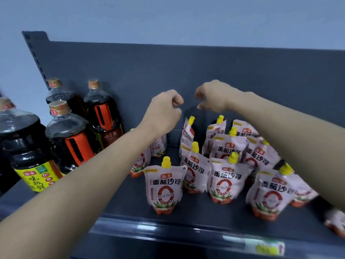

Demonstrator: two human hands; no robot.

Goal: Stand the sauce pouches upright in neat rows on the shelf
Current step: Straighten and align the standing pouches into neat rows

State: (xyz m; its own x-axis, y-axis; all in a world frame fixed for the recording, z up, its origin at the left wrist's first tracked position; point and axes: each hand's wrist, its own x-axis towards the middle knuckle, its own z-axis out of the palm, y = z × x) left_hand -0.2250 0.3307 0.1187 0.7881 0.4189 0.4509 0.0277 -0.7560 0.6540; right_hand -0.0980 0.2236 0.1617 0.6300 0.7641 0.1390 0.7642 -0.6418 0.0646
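Observation:
Several pink tomato sauce pouches with yellow caps stand on the dark shelf (130,206). One front pouch (164,186) stands alone; others (226,181) cluster in loose rows to its right. A back pouch (188,131) leans against the rear panel. My left hand (164,111) hovers above the back of the shelf, fingers curled, holding nothing. My right hand (212,98) hangs beside it, fingers bent downward above the leaning pouch, holding nothing. My left forearm hides part of two pouches (141,161) on the left.
Large dark soy sauce bottles (72,139) with orange handles stand at the left of the shelf. The shelf's front rail (168,232) carries a price label. Another pouch (336,221) lies at the far right edge, blurred.

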